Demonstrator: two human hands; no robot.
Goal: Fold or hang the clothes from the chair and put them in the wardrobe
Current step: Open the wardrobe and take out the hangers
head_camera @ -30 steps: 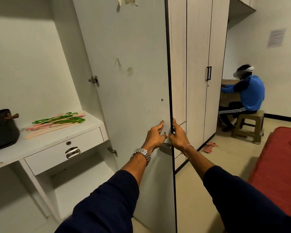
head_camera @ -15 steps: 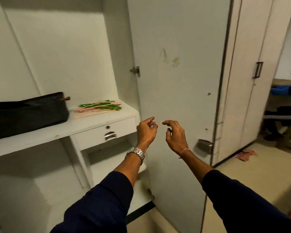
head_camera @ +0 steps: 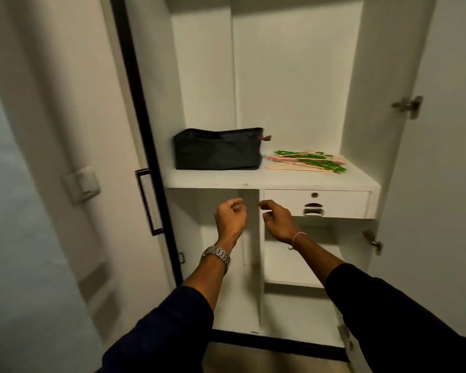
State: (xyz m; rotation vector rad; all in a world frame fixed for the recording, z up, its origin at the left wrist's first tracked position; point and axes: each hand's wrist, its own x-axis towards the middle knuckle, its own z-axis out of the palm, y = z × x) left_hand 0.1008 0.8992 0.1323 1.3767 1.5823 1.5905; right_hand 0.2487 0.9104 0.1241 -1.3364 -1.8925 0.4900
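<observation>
Wardrobe (head_camera: pixel 288 90) stands open, both doors swung wide. Left hand (head_camera: pixel 230 218) and right hand (head_camera: pixel 279 222) hover side by side in front of the divider below the shelf (head_camera: pixel 213 179), fingers loosely curled, each grip relaxed and holding nothing, touching nothing. Clothes and chair are out of view, so nothing from the task is in the wardrobe yet. Hangers (head_camera: pixel 308 161), green and pink, lie in a loose pile on the right of the shelf, just above the drawer (head_camera: pixel 342 203); a dark bag (head_camera: pixel 217 150) sits left of them, near but apart. Step in hand looks like picking hangers or turning to fetch clothes. To do it well: reach up and right over the drawer, take one hanger by its hook, lift it straight off so the tangled pile does not drag off the shelf edge. Keep the other hand free to steady the pile. Leave the bag alone. No rail shows in frame, so where things hang cannot be told; the lower compartments look fit for folded items.
</observation>
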